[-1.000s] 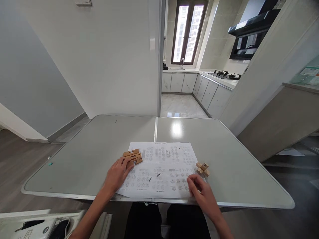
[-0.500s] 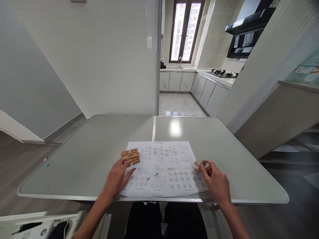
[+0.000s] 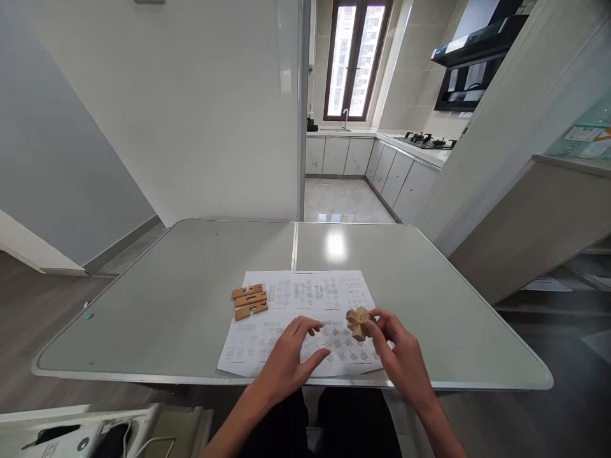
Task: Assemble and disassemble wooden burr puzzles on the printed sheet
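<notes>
My right hand (image 3: pixel 403 353) pinches a small assembled wooden puzzle (image 3: pixel 358 321) and holds it just above a printed instruction sheet (image 3: pixel 305 299) on the grey table (image 3: pixel 167 299). My left hand (image 3: pixel 289 359) hovers over the sheet to the left of the puzzle, fingers spread and holding nothing. Three flat notched wooden pieces (image 3: pixel 249 301) lie side by side at the sheet's left edge, apart from both hands.
The folding table has a seam (image 3: pixel 293 245) down its middle and a rounded metal rim. A white wall stands behind it; a kitchen doorway opens beyond. A light tray with dark items (image 3: pixel 71 436) sits low at the left.
My right hand picked the wooden puzzle up from the sheet's right edge and brought it left toward the middle. My left hand left the flat pieces and moved right toward the puzzle.
</notes>
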{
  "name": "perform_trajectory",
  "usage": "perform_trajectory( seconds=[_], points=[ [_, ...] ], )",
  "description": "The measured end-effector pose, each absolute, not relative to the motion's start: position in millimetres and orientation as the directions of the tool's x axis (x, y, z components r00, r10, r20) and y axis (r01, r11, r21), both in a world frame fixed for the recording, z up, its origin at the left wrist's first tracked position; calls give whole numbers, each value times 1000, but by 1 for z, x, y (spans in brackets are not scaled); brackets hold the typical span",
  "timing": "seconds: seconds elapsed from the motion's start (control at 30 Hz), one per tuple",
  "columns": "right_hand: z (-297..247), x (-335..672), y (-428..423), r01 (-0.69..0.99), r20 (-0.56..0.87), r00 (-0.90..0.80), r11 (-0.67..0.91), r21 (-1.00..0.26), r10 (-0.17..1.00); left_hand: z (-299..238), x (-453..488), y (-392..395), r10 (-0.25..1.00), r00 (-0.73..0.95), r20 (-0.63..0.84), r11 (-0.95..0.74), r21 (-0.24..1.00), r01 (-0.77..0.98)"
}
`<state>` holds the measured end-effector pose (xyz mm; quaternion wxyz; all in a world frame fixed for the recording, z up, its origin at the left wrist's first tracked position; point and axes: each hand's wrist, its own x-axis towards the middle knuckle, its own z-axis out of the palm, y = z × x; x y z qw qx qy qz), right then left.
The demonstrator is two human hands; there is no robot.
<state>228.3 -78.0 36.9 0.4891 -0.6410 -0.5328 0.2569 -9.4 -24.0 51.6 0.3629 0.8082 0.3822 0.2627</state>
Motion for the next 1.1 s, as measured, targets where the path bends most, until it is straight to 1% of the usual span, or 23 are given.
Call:
perform_trajectory(
  seconds=[0.07,0.17,0.23,0.3,0.43,0.6,0.7,0.87,1.0,1.1],
  points=[
    [46,213,-84,274,154,265,78,-959,952,56,-3,-27,825,557,94,-361,846,393],
    [53,192,-91,65,78,185,67,-996,980,64,1,-30,817,573,64,-293,902,317],
    [55,183,-93,-27,52,136,56,-998,989,70,1,-32,793,606,63,-279,922,270],
    [56,179,-94,-67,40,95,46,-997,995,77,-1,-33,785,615,72,-280,927,249],
    [60,176,-92,-22,29,46,30,-999,999,84,-7,-35,817,569,96,-302,911,281],
    [64,170,-91,47,46,44,44,-998,998,75,-17,-39,827,552,107,-303,911,278],
    [63,164,-91,41,41,47,39,-998,998,67,-22,-42,840,532,105,-278,926,257],
    [63,157,-93,10,31,52,31,-999,998,60,-30,-43,863,497,88,-255,926,279],
    [64,155,-93,26,54,67,52,-998,996,59,-33,-43,865,499,59,-212,943,257],
    [65,156,-92,30,71,55,69,-997,996,59,-33,-43,866,496,64,-208,948,240]
  ],
)
